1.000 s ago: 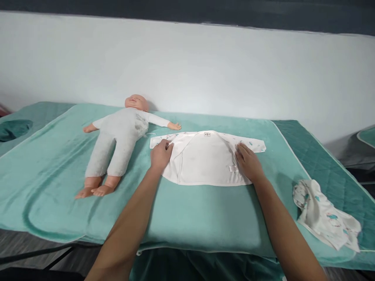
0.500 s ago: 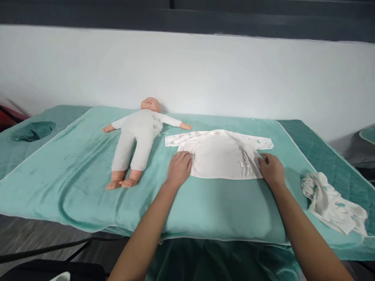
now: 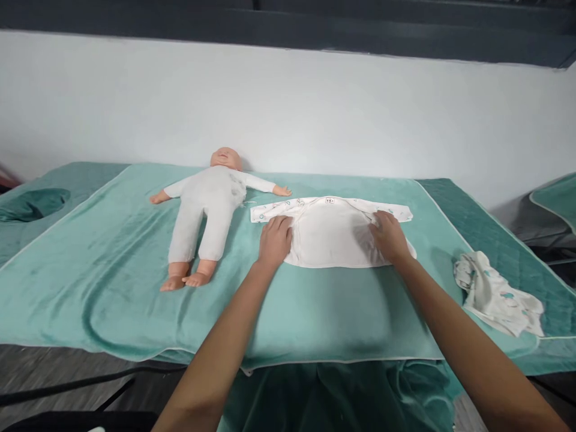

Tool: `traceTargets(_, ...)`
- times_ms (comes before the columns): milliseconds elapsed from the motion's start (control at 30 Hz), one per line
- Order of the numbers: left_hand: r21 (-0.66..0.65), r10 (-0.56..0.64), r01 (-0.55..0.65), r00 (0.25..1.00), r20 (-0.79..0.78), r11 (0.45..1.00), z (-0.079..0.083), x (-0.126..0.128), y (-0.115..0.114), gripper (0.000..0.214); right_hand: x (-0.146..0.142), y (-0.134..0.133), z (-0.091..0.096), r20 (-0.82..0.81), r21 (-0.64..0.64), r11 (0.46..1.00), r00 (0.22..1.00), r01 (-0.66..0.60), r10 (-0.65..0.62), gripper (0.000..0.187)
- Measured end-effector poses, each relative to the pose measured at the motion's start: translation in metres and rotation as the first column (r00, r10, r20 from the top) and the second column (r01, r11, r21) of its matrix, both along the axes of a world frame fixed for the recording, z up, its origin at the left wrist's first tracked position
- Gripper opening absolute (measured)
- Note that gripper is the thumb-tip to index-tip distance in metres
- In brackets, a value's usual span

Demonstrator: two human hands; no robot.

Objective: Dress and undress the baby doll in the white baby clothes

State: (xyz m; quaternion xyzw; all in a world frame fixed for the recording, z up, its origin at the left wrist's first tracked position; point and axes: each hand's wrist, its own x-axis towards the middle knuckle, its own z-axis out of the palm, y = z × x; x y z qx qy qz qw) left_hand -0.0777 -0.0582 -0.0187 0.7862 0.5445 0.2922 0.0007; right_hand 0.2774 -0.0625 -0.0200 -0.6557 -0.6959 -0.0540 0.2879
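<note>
A white baby shirt [image 3: 330, 234] lies spread flat on the teal towel [image 3: 112, 264], its printed sleeves stretched out left and right. My left hand [image 3: 274, 240] rests flat on the shirt's left side, fingers together and extended. My right hand [image 3: 389, 237] presses on the shirt's right side, fingers slightly curled over the fabric near the right sleeve. A baby doll [image 3: 204, 207] in a white suit lies on its back to the left of the shirt, one arm reaching toward the left sleeve.
A crumpled printed garment [image 3: 497, 294] lies at the right on the towel's edge. The bed runs along a white wall. A dark teal quilted cover [image 3: 477, 210] shows at the right, a dark green cushion [image 3: 27, 204] at the far left.
Both hands slid up and inward from the shirt's lower corners onto its sides. The shirt's right side looks more bunched under my right hand. The camera shifted slightly.
</note>
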Motion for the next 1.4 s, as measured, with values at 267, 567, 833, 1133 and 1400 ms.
traceTargets(267,-0.234,0.030,-0.051,0.995,-0.093,0.971,-0.003,0.008,0.057,0.054,-0.031,0.026,-0.010,0.096,-0.120,0.993,0.995,0.003,0.008,0.051)
traceTargets(567,-0.292,0.110,-0.125,0.992,-0.067,0.948,-0.006,0.003,0.073,0.056,-0.031,0.029,-0.005,0.170,-0.243,0.970,0.983,-0.029,0.071,0.056)
traceTargets(833,-0.251,0.148,-0.200,0.966,-0.214,0.947,-0.004,0.010,0.062,0.059,-0.043,0.035,0.002,0.206,-0.311,0.942,0.976,0.128,-0.065,0.062)
traceTargets(1133,-0.214,0.034,-0.075,0.982,-0.188,0.974,-0.003,0.004,-0.049,0.055,-0.063,-0.021,-0.004,0.221,-0.246,0.969,0.974,0.009,0.047,0.058)
traceTargets(1400,-0.243,-0.130,0.113,0.990,-0.055,0.964,0.004,-0.029,-0.129,0.048,-0.090,-0.098,-0.008,0.224,-0.259,0.952,0.948,-0.164,0.224,0.059)
